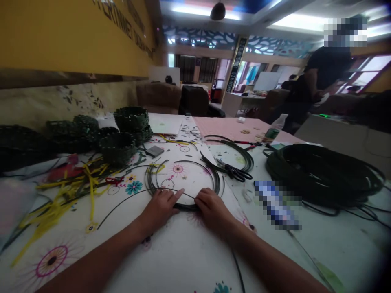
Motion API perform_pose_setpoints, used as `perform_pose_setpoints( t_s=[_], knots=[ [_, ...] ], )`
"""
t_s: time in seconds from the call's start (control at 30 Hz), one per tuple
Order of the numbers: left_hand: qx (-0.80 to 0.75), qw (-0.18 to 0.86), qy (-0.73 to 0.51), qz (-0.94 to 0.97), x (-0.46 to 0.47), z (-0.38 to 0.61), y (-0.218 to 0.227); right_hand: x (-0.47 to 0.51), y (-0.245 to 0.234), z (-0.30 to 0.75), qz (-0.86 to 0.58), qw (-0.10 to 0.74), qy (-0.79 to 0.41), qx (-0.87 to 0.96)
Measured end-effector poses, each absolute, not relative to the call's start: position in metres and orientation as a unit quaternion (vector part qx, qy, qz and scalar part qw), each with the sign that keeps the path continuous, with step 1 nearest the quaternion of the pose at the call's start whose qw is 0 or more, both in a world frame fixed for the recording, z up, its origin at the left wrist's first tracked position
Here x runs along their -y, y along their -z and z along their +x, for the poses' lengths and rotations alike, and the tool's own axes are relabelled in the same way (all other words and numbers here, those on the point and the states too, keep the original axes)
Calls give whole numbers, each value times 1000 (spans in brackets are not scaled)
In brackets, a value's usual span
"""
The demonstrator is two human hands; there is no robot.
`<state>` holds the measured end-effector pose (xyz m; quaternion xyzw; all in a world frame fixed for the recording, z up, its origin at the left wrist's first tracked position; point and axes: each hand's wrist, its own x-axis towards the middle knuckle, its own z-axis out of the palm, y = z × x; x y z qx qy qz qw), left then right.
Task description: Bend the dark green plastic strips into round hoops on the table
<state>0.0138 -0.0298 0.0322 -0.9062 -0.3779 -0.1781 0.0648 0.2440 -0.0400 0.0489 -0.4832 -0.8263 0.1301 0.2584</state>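
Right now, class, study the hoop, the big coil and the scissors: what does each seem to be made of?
The hoop looks like dark green plastic strapping, faintly glossy, bending smoothly. The big coil seems the same strap, equally shiny. The scissors' handles look like black moulded plastic.

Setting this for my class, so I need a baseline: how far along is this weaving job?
Done: green woven baskets stand stacked. In hand: the left hand and right hand are on a strip hoop. Left: the big strip coil lies unwoven.

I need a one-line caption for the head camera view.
Left hand and right hand touch a dark green strip hoop on a flowered tablecloth.
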Motion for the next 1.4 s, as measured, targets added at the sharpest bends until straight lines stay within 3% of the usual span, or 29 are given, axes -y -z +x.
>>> perform_pose_setpoints(
  t_s=[0.33, 0.63, 0.83, 1.03, 1.17, 1.4],
  knots=[
    [339, 93, 138, -926, 30, 15, -40, 36, -47, 247, -513, 272, -133, 803],
    [350, 123, 193, -908, 31, 12, -47, 40, -48, 243, -434, 195, -117, 872],
    [326, 109, 261, -902, 35, 12, -53, 41, -42, 239, -485, 149, -31, 861],
    [316, 145, 400, -848, 43, 4, -69, 38, -43, 245, -492, 210, -25, 845],
    [409, 118, 533, -731, 27, -15, -69, 36, -43, 251, -472, 267, -22, 840],
    [593, 41, 456, -663, -30, -53, -37, 37, -49, 252, -444, 322, -38, 835]
  ],
)
